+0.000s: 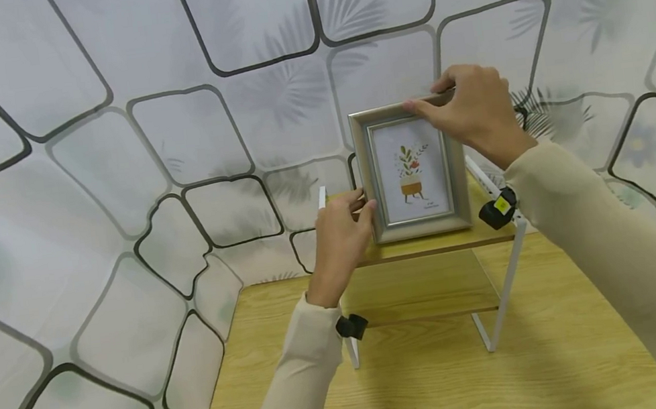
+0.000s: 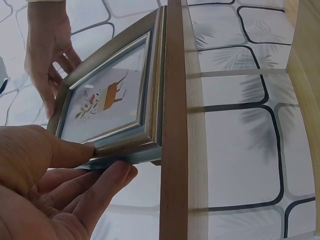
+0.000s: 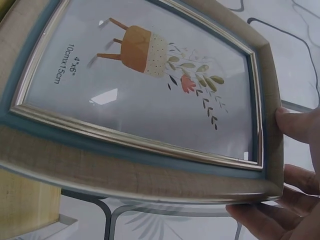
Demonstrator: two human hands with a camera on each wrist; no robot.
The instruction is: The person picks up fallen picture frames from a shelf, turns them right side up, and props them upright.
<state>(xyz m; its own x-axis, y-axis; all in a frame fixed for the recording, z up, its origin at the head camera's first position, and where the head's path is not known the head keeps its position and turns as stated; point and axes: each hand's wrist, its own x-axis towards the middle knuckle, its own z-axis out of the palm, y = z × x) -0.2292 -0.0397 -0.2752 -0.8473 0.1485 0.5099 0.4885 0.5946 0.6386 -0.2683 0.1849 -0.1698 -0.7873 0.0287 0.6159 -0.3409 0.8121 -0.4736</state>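
Note:
A picture frame [image 1: 459, 183] with a champagne-coloured border and a potted-plant print stands upright on the top board of a small wooden shelf [image 1: 424, 245]. My right hand [image 1: 477, 106] grips its top edge near the right corner, thumb on the front and fingers behind. At the lower left side, my left hand [image 1: 340, 237] pinches the edge; in the left wrist view, the thumb lies on the front border and the fingers [image 2: 107, 187] reach beneath and behind. The right wrist view shows the print close up, with "4x6" lettering beside the pot.
The shelf has white metal legs [image 1: 509, 285] and a lower board [image 1: 422, 288]. It stands on a wood-grain table [image 1: 446, 387]. Patterned cloth or paper [image 1: 269, 116] with rounded outlines and leaf shapes covers the walls behind and to the left.

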